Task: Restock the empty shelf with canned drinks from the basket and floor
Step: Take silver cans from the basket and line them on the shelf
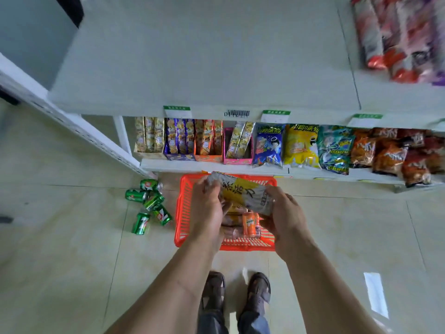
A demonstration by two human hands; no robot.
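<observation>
Together, left hand (207, 206), right hand (285, 218), both grips curled round can (240, 191)

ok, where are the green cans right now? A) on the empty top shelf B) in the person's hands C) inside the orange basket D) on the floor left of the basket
D: the green cans lie toppled on the floor tiles, left of the orange basket, apart from its wall.

1. Pale glossy floor tiles (72, 249) with thin dark joints, catching a bright patch of reflected light (375, 294) at the right.
2. A white metal shelving unit (204, 68) ahead, its perforated upright (79, 138) slanting at the left.
3. A grey-blue wall (29, 32) behind, at the left.
</observation>
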